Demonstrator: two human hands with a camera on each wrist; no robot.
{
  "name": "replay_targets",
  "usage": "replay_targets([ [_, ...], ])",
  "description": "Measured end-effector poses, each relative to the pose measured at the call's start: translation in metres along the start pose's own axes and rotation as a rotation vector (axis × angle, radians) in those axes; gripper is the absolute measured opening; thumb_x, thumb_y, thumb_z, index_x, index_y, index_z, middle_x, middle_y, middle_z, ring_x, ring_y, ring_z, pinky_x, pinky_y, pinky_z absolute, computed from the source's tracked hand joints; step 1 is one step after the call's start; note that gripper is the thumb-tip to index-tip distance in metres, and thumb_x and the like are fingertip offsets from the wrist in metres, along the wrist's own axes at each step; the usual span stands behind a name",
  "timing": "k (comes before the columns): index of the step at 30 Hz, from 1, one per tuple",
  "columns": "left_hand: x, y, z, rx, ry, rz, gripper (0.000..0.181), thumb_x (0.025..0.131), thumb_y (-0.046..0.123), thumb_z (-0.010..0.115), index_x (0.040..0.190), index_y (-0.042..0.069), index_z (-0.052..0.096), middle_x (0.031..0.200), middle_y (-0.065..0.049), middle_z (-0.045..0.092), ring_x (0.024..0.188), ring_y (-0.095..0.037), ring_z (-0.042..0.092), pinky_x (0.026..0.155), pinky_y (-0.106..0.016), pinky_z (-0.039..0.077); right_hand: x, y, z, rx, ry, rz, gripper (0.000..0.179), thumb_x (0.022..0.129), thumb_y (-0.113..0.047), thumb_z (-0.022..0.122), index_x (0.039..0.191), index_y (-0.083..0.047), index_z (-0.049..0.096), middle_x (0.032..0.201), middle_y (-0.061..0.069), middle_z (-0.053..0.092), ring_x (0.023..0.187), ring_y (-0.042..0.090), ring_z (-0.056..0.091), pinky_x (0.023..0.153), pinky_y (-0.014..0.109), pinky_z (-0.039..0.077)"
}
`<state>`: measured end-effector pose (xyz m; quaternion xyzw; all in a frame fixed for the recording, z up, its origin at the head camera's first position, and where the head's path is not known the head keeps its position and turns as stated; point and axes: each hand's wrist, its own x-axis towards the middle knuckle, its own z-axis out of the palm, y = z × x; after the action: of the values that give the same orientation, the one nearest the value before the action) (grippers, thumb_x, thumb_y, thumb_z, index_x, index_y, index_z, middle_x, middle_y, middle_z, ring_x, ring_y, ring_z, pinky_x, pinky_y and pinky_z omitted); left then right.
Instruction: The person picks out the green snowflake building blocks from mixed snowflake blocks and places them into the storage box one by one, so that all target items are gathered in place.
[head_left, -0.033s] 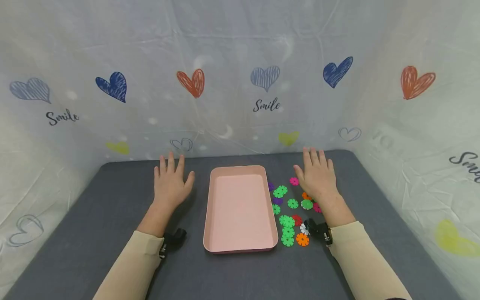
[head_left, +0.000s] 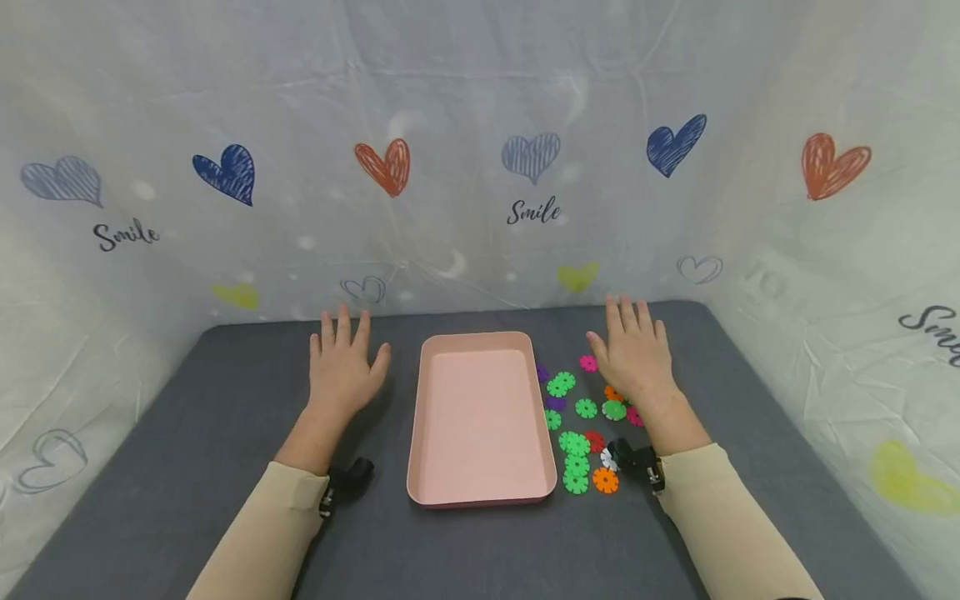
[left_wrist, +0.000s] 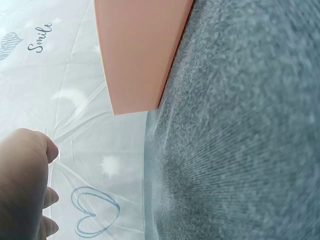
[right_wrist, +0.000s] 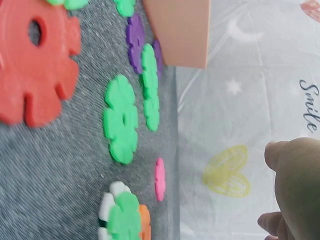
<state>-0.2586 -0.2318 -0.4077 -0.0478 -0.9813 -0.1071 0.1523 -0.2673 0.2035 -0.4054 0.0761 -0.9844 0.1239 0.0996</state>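
My left hand (head_left: pixel 341 375), palm down with fingers straight and spread, is left of a shallow pink tray (head_left: pixel 483 417) and holds nothing. On the tray's other side is my right hand (head_left: pixel 637 354), also straight-fingered and holding nothing, over the far right of the table. Near it lie several flat, notched plastic discs: green (head_left: pixel 587 408), pink (head_left: pixel 588 363), purple (head_left: pixel 556 403), red (head_left: pixel 595 441), white (head_left: pixel 608 460) and orange (head_left: pixel 605 481). Some overlap, and my right wrist partly hides a few. The right wrist view shows a red disc (right_wrist: pixel 40 75) close up.
A dark grey cloth covers the table (head_left: pixel 480 554). Pale curtains (head_left: pixel 450 75) printed with hearts hang behind it and along both sides. Each wrist wears a black camera strap, such as the left one (head_left: pixel 348 479).
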Motion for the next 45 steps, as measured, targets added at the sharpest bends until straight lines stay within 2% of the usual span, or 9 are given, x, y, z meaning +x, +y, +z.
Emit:
replay_targets([
  [11, 0.004, 0.000, -0.005, -0.035, 0.019, 0.000, 0.071, 0.108, 0.046, 0.042, 0.162, 0.002, 0.026, 0.166, -0.030, 0.011, 0.152, -0.051, -0.002, 0.115, -0.069, 0.009, 0.001, 0.000, 0.002, -0.015, 0.002, -0.005, 0.073, 0.111, -0.046, 0.037, 0.164, -0.003, 0.012, 0.167, 0.027, 0.013, 0.152, 0.050, 0.007, 0.116, 0.068, 0.008],
  [18, 0.005, 0.003, -0.005, -0.081, 0.016, 0.043, 0.070, 0.108, 0.042, 0.044, 0.162, 0.001, 0.026, 0.164, -0.032, 0.014, 0.151, -0.053, 0.004, 0.115, -0.069, 0.013, 0.000, -0.004, 0.002, -0.034, -0.017, -0.051, 0.071, 0.111, -0.046, 0.038, 0.164, -0.002, 0.017, 0.165, 0.027, 0.018, 0.151, 0.049, 0.012, 0.115, 0.069, 0.009],
  [23, 0.003, 0.009, 0.005, -0.280, -0.068, 0.167, 0.070, 0.108, 0.038, 0.050, 0.162, 0.003, 0.024, 0.159, -0.030, 0.031, 0.147, -0.051, 0.024, 0.112, -0.067, 0.025, -0.001, -0.014, 0.000, 0.054, 0.004, -0.140, 0.067, 0.108, -0.035, 0.053, 0.159, 0.001, 0.031, 0.156, 0.027, 0.039, 0.144, 0.047, 0.034, 0.114, 0.064, 0.025],
  [25, 0.001, 0.012, 0.015, -0.392, -0.129, 0.220, 0.069, 0.108, 0.035, 0.054, 0.162, 0.003, 0.026, 0.150, -0.027, 0.045, 0.137, -0.046, 0.043, 0.107, -0.064, 0.036, -0.002, -0.019, 0.001, 0.108, -0.039, -0.194, 0.062, 0.104, -0.028, 0.061, 0.154, 0.003, 0.042, 0.148, 0.026, 0.050, 0.136, 0.045, 0.047, 0.109, 0.061, 0.035],
  [28, -0.002, 0.014, 0.032, -0.524, -0.209, 0.255, 0.068, 0.106, 0.031, 0.060, 0.161, 0.005, 0.032, 0.127, -0.018, 0.063, 0.113, -0.033, 0.062, 0.094, -0.054, 0.049, -0.004, -0.025, 0.007, 0.155, -0.159, -0.261, 0.051, 0.098, -0.018, 0.070, 0.143, 0.002, 0.058, 0.131, 0.022, 0.062, 0.118, 0.039, 0.059, 0.099, 0.054, 0.047],
  [30, -0.005, 0.014, 0.039, -0.595, -0.245, 0.247, 0.065, 0.104, 0.028, 0.064, 0.159, 0.006, 0.037, 0.114, -0.013, 0.066, 0.099, -0.027, 0.065, 0.086, -0.049, 0.051, -0.004, -0.028, 0.011, 0.158, -0.238, -0.295, 0.044, 0.095, -0.014, 0.074, 0.136, 0.001, 0.065, 0.120, 0.017, 0.063, 0.108, 0.034, 0.060, 0.093, 0.051, 0.050],
  [33, -0.009, 0.010, 0.047, -0.668, -0.263, 0.210, 0.061, 0.102, 0.027, 0.067, 0.156, 0.009, 0.045, 0.113, -0.010, 0.068, 0.098, -0.023, 0.065, 0.083, -0.045, 0.051, -0.004, -0.031, 0.018, 0.145, -0.299, -0.313, 0.038, 0.094, -0.014, 0.076, 0.130, -0.003, 0.071, 0.108, 0.011, 0.061, 0.099, 0.028, 0.058, 0.088, 0.046, 0.050],
  [41, -0.009, 0.000, 0.054, -0.766, -0.274, 0.194, 0.054, 0.101, 0.025, 0.068, 0.151, 0.013, 0.053, 0.117, -0.013, 0.068, 0.098, -0.025, 0.063, 0.078, -0.040, 0.050, -0.002, -0.031, 0.017, 0.089, -0.281, -0.335, 0.029, 0.093, -0.022, 0.078, 0.118, -0.007, 0.077, 0.103, 0.005, 0.064, 0.099, 0.027, 0.060, 0.090, 0.047, 0.050],
  [45, -0.008, -0.002, 0.054, -0.781, -0.269, 0.198, 0.053, 0.100, 0.022, 0.069, 0.150, 0.011, 0.054, 0.113, -0.012, 0.068, 0.092, -0.022, 0.061, 0.072, -0.038, 0.049, -0.001, -0.031, 0.015, 0.105, -0.271, -0.338, 0.019, 0.095, -0.018, 0.076, 0.111, -0.009, 0.075, 0.100, 0.002, 0.070, 0.088, 0.020, 0.063, 0.084, 0.043, 0.053],
])
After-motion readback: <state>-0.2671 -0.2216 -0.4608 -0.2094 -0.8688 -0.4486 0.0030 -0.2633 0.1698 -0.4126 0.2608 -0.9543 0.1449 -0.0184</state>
